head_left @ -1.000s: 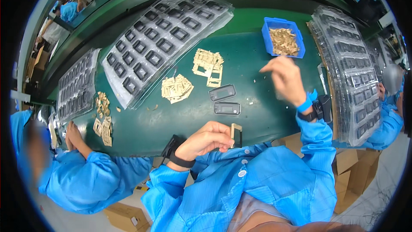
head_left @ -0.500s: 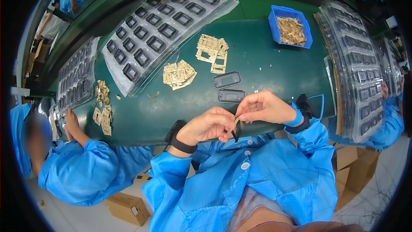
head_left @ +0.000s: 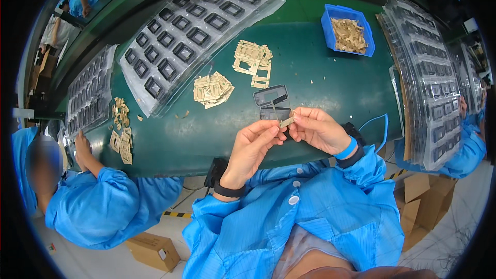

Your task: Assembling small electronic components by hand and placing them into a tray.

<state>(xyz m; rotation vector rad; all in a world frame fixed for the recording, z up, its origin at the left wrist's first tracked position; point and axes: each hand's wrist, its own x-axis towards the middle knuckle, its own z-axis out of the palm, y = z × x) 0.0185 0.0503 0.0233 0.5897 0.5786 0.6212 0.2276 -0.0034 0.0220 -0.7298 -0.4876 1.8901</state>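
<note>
Above the near edge of the green table, my left hand (head_left: 253, 147) and my right hand (head_left: 323, 130) meet fingertip to fingertip. Pinched between them is a small adhesive strip with tan backing paper (head_left: 287, 122); a thin dark length of it sticks up past my left fingers. Just beyond lie two black plastic frames (head_left: 269, 94), the nearer one partly hidden by my fingers. Farther left sit a pile of tan adhesive pieces (head_left: 213, 91) and another pile of tan rectangular frame pieces (head_left: 253, 58).
A blue bin (head_left: 352, 49) of tan scraps stands at the back right. Clear trays of black frames (head_left: 198, 36) lie back left, with stacked trays (head_left: 431, 82) at right. A co-worker (head_left: 103, 196) sits at my left beside tan scraps (head_left: 121, 113). A blue cord (head_left: 380, 117) runs by my right wrist.
Both hands have moved up and away from my body, over the nearer black frame. The strip has turned, its dark end now pointing up instead of down.
</note>
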